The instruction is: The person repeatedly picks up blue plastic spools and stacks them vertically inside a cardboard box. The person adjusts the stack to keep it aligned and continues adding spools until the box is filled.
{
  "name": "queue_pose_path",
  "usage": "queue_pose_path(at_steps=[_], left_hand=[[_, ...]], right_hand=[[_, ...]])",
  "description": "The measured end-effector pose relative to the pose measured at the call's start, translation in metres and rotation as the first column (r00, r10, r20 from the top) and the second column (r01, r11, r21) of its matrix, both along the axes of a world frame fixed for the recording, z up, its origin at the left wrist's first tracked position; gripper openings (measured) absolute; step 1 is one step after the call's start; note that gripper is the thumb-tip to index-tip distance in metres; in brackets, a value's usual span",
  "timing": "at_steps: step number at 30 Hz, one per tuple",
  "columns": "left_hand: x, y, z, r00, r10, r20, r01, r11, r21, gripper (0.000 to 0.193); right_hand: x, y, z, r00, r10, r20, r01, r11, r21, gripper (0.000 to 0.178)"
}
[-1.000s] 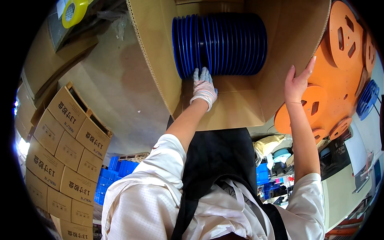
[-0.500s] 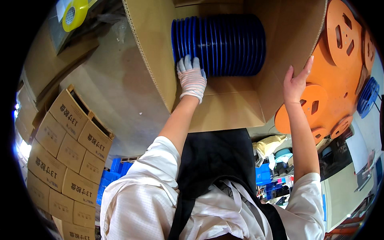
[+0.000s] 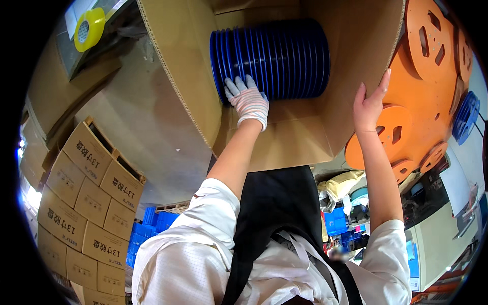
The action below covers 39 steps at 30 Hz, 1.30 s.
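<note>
A row of blue plastic reels (image 3: 274,61), standing on edge side by side, lies inside an open cardboard box (image 3: 290,145). On the near left end of the row rests my left hand (image 3: 250,103), in a striped white glove. Its fingers are slightly spread over the reel rims, and the palm side is hidden. My right hand (image 3: 369,107), bare, is at the box's right wall edge. Its thumb lies toward the inner face and a finger toward the outer side; the other fingers are hidden.
Orange reels (image 3: 432,40) stand to the right of the box, with a blue reel (image 3: 466,117) beyond. Closed cartons (image 3: 86,223) are stacked at lower left. A roll of yellow tape (image 3: 89,30) is at upper left. Blue bins (image 3: 147,229) sit beside the cartons.
My left hand has shifted slightly down and right along the reels, its fingers spreading a little more. The box and reels appear a little further left in view. My right hand stays at the box edge.
</note>
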<state>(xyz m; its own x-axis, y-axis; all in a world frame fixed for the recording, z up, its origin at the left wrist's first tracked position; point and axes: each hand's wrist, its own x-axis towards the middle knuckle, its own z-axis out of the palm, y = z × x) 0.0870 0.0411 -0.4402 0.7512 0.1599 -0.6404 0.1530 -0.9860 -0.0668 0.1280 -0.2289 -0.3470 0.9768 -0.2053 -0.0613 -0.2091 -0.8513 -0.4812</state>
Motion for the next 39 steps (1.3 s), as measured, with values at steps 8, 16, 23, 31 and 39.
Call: queue_pose_path(at_steps=[8,16,23,31,39], left_hand=[[-0.031,0.012,0.006,0.983,-0.002,0.182,0.024,0.993,-0.119,0.070],[-0.003,0.024,-0.005,0.891,-0.163,0.424,0.261,0.948,-0.183,0.062],[0.040,0.028,-0.024,0.907,-0.179,0.380,0.237,0.965,-0.109,0.064],[0.049,0.027,-0.038,0.949,-0.271,0.164,0.277,0.961,-0.019,0.066],[0.022,0.020,0.013,0.940,-0.309,-0.142,0.298,0.950,-0.094,0.048]], right_hand=[[0.002,0.003,0.001,1.000,-0.001,-0.007,0.001,1.000,0.005,0.076],[0.003,0.005,0.005,1.000,-0.003,-0.024,0.004,1.000,0.024,0.077],[0.001,0.003,0.000,1.000,0.007,0.023,-0.006,1.000,-0.026,0.078],[0.003,0.005,0.001,0.999,0.017,0.037,-0.015,0.999,-0.051,0.076],[0.007,0.005,-0.001,0.999,0.010,0.048,-0.009,0.999,-0.033,0.075]])
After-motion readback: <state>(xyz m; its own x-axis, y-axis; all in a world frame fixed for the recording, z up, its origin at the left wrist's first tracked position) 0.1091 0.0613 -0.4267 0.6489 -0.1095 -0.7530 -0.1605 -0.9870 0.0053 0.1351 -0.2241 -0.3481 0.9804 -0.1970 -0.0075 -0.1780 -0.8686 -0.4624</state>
